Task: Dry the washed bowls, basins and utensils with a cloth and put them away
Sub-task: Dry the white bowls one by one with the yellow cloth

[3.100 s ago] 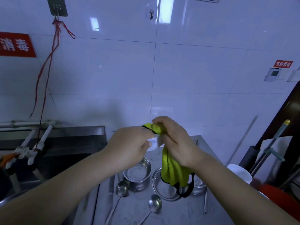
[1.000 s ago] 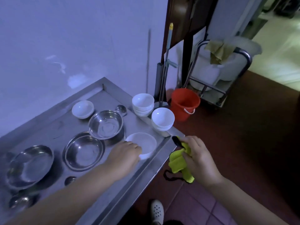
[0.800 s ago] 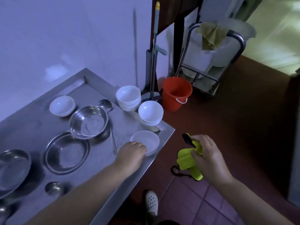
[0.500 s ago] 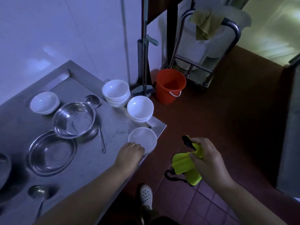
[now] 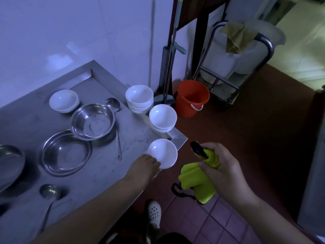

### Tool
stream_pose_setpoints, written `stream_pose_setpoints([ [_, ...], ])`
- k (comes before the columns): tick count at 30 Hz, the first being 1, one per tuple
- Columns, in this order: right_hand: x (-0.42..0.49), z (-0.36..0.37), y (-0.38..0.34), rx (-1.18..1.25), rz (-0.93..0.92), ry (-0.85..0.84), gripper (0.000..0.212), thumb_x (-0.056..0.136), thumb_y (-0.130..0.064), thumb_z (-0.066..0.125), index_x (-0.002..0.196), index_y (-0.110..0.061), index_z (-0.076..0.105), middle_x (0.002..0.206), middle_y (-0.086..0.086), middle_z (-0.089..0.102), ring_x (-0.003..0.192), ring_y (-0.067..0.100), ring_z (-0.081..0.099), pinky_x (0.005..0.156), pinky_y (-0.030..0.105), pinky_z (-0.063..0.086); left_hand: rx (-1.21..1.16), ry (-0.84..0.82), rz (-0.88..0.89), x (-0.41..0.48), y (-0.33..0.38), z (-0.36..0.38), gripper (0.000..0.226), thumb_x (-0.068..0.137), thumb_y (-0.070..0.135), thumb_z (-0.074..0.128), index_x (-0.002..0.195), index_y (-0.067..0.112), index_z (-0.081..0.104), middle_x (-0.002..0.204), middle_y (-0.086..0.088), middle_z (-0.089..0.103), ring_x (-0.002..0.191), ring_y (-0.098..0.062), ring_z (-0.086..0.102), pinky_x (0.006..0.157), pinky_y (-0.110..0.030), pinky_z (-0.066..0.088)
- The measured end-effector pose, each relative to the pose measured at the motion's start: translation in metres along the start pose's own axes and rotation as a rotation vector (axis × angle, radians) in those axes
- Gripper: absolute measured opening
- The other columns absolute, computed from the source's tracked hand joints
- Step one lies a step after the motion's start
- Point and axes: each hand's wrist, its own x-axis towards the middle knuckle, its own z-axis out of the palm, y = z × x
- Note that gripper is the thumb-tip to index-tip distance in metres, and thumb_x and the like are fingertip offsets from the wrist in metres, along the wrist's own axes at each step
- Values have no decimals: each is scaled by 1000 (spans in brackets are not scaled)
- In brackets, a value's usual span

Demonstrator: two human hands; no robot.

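Left grip (image 5: 142, 170) holds a white bowl (image 5: 162, 154) by its rim at the corner of the steel surface (image 5: 105, 173); right grip (image 5: 223, 171) clasps the yellow cloth (image 5: 197, 184); seemingly the setting-down step; next, release and fetch another piece.

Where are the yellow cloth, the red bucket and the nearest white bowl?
yellow cloth (image 5: 191, 180): head view, its folded lower part.
red bucket (image 5: 186, 109): head view, its outer wall.
nearest white bowl (image 5: 164, 154): head view, its middle.
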Motion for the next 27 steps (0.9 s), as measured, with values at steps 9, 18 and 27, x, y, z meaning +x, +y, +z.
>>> stream_pose_setpoints([
  [9, 37, 83, -102, 117, -114, -174, 47, 78, 7, 68, 105, -30, 59, 97, -17, 61, 97, -2, 57, 81, 8, 39, 47, 162, -336, -90, -108, -57, 31, 68, 26, 46, 81, 15, 72, 74, -1, 68, 68, -24, 66, 59, -24, 49],
  [18, 77, 201, -134, 30, -97, -261, 47, 81, 6, 64, 107, -33, 57, 103, -14, 60, 101, -2, 55, 80, 5, 38, -185, 274, -926, -98, -281, -79, 23, 88, 16, 53, 105, 1, 57, 103, -22, 58, 97, -40, 55, 76, -44, 44],
  [27, 95, 258, -129, -76, -88, -328, 45, 77, -11, 59, 104, -47, 52, 112, -25, 50, 107, -1, 51, 84, 5, 35, -738, 393, -1367, -53, -370, -61, 50, 96, 29, 44, 128, -9, 38, 132, -27, 47, 120, -41, 46, 95, -38, 37],
])
